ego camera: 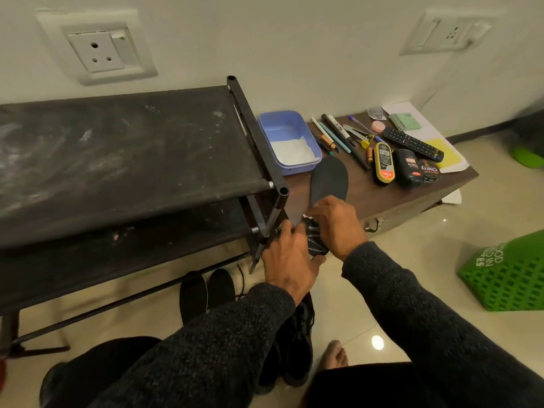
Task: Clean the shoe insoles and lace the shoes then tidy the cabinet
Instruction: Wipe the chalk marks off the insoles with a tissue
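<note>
The left hand (284,254) grips the insole's (329,178) near heel end. Its long axis runs away toward the far counter (382,198). The right hand's (338,223) fingers pinch a small white wipe (308,216) against it.

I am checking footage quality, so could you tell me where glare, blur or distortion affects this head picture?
Head view: a bright lamp reflection glares on the glossy floor; wide-angle distortion bends the rack and wall sockets; the corners look soft; both hands, left and right, on the insole, stay readable.

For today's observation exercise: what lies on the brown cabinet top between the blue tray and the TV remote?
In the head view, pens and markers with batteries lie between blue tray and remote.
</note>
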Motion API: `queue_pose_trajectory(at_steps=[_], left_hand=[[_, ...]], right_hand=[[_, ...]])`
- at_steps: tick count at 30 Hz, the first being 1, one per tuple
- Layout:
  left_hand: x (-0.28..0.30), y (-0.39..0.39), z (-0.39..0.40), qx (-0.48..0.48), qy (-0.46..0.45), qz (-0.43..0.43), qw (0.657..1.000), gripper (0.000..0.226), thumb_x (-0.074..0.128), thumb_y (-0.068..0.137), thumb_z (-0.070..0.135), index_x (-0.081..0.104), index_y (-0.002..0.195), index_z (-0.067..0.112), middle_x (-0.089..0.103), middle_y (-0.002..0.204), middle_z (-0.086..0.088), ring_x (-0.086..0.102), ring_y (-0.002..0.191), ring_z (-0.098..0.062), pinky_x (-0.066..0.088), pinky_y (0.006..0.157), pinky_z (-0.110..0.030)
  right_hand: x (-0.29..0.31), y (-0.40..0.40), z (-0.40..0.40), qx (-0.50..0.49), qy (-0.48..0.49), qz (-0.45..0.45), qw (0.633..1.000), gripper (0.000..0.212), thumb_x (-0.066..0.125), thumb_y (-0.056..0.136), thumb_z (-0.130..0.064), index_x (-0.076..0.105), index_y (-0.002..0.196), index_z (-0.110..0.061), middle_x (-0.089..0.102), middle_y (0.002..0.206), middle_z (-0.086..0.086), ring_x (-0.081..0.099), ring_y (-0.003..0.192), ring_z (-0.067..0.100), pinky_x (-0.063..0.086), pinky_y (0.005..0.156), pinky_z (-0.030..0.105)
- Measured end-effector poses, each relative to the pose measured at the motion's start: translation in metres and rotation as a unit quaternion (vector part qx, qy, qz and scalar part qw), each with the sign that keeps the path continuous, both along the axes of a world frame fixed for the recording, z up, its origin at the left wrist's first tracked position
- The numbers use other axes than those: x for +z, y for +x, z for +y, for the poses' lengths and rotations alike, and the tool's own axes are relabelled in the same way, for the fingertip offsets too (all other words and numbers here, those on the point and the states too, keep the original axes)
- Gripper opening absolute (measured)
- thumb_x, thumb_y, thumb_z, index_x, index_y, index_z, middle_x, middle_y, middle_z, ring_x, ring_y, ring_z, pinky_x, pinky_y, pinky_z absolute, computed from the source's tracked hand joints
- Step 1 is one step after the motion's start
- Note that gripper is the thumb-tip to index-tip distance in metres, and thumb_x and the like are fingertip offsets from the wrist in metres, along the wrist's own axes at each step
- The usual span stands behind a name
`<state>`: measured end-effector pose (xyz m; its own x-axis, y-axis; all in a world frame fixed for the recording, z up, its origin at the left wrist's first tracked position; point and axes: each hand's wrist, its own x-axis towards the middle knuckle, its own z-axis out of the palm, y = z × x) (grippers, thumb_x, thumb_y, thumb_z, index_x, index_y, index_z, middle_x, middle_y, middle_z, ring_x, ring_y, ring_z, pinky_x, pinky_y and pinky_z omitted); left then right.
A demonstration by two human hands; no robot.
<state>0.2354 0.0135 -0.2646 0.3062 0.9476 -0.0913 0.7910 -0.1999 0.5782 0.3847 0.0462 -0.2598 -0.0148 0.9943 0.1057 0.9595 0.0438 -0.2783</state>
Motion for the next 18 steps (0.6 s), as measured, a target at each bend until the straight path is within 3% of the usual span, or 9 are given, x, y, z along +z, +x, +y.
queue_pose_trajectory(at_steps=[4, 8, 10, 14, 18], left_hand=[[-0.004, -0.002, 0.002, 0.003, 0.011, -0.004, 1.000, 0.064, 0.076, 0.082, 0.055, 0.050, 0.134, 0.026, 0.046, 0.128, 0.002, 0.063, 0.105, -0.025, 0.056, 0.084, -0.043], [-0.011, -0.002, 0.002, -0.001, 0.008, -0.005, 1.000, 0.085, 0.075, 0.082, 0.060, 0.036, 0.149, 0.026, 0.045, 0.136, 0.000, 0.060, 0.115, -0.024, 0.057, 0.090, -0.042], [-0.013, -0.002, 0.001, -0.001, 0.008, -0.008, 1.000, 0.090, 0.073, 0.082, 0.062, 0.032, 0.153, 0.026, 0.044, 0.138, 0.001, 0.060, 0.117, -0.023, 0.057, 0.091, -0.039], [-0.015, -0.002, 0.003, 0.007, 0.014, 0.008, 1.000, 0.089, 0.069, 0.084, 0.067, 0.032, 0.154, 0.026, 0.044, 0.140, 0.000, 0.059, 0.120, -0.024, 0.057, 0.092, -0.043], [-0.016, -0.001, 0.004, 0.006, 0.021, 0.021, 1.000, 0.087, 0.071, 0.082, 0.066, 0.036, 0.151, 0.026, 0.045, 0.136, 0.000, 0.060, 0.116, -0.025, 0.058, 0.090, -0.046]], right_hand=[[0.010, 0.011, 0.000, -0.056, -0.008, 0.072, 0.996, 0.021, 0.066, 0.093, -0.003, 0.079, 0.108, -0.013, 0.067, 0.112, 0.005, 0.061, 0.100, 0.016, 0.047, 0.085, 0.023], [0.024, 0.047, 0.022, -0.208, -0.008, 0.146, 0.967, 0.024, 0.062, 0.096, -0.004, 0.077, 0.113, -0.013, 0.069, 0.121, 0.007, 0.061, 0.113, 0.021, 0.049, 0.096, 0.032], [0.025, 0.063, 0.035, -0.230, -0.032, 0.134, 0.963, 0.024, 0.062, 0.096, -0.003, 0.076, 0.114, -0.012, 0.068, 0.126, 0.010, 0.060, 0.120, 0.026, 0.047, 0.101, 0.035], [0.021, 0.068, 0.044, -0.182, -0.085, 0.064, 0.978, 0.030, 0.060, 0.094, 0.002, 0.074, 0.118, -0.009, 0.065, 0.129, 0.012, 0.057, 0.120, 0.027, 0.044, 0.099, 0.032], [0.013, 0.054, 0.033, -0.174, -0.073, 0.034, 0.981, 0.033, 0.062, 0.091, 0.005, 0.075, 0.118, -0.009, 0.066, 0.126, 0.013, 0.060, 0.117, 0.028, 0.047, 0.099, 0.033]])
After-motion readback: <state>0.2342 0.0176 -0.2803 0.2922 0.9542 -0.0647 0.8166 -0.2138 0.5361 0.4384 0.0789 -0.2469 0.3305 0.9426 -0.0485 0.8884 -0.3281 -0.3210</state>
